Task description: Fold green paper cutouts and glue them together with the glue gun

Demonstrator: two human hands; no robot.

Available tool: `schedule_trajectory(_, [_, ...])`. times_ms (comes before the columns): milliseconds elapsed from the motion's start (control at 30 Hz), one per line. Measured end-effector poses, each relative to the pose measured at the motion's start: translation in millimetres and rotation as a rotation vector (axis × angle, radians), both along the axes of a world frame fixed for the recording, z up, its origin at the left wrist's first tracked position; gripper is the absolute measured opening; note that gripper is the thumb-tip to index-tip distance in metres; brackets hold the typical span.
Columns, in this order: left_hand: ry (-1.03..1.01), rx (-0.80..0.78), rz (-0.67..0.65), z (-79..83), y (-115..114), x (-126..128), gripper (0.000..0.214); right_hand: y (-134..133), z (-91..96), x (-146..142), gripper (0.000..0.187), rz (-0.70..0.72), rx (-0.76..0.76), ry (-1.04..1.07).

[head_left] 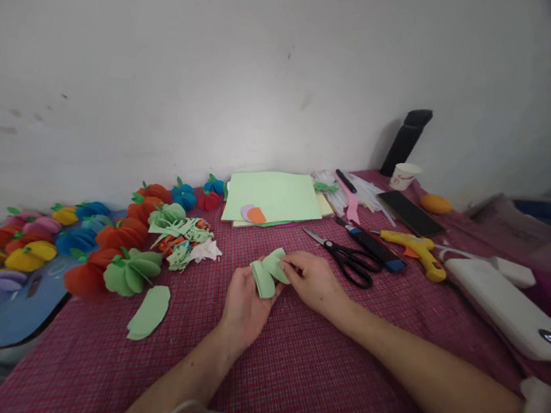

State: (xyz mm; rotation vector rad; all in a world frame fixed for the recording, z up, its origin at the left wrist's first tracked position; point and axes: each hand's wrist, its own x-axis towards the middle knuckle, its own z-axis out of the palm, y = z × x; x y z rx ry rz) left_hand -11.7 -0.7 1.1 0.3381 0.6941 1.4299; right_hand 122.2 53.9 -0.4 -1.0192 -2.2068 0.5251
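Observation:
A folded light green paper piece point(263, 280), with several layers fanned apart, lies across my left hand point(246, 304). The left palm faces up and its fingers close round the paper from below. My right hand point(314, 280) pinches the right edge of the same paper between thumb and fingertips. To the left, a stack of light green paper cutouts point(148, 313) rests on the cloth. Black-handled scissors point(349, 258) lie beyond my right hand, blades pointing left.
Paper pumpkins point(123, 235) in several colours crowd the left side beside paper scraps point(186, 243). Light green sheets point(277, 193) lie at the back. On the right are a yellow glue gun point(419, 251), a utility knife point(375, 246), a phone point(410, 212), a paper cup point(404, 175) and a white power bank point(503, 302).

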Motion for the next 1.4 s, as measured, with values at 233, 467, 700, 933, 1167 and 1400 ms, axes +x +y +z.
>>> schedule_trajectory(233, [-0.047, -0.015, 0.007, -4.0, 0, 1, 0.031, 0, 0.4, 1, 0.020, -0.032, -0.045, 0.072])
schedule_trajectory(467, [-0.018, -0.049, 0.033, -6.1, 1, 3, 0.025, -9, 6.7, 0, 0.020, -0.020, 0.155, -0.225])
schedule_trajectory(700, [0.027, -0.117, 0.106, -2.8, 1, 8, 0.028, -15, 5.8, -4, 0.023, -0.005, 0.120, -0.158])
schedule_trajectory(933, [0.041, -0.106, 0.121, -2.2, 0, 11, 0.034, -16, 1.3, -5, 0.023, -0.019, 0.043, -0.135])
schedule_trajectory(1167, [0.091, -0.067, 0.141, -6.0, -1, 11, 0.042, -15, 2.0, -5, 0.022, -0.037, 0.019, -0.120])
schedule_trajectory(1400, [0.028, -0.058, 0.128, -6.2, -1, 10, 0.042, -13, 7.4, -4, 0.023, -0.009, 0.047, -0.161])
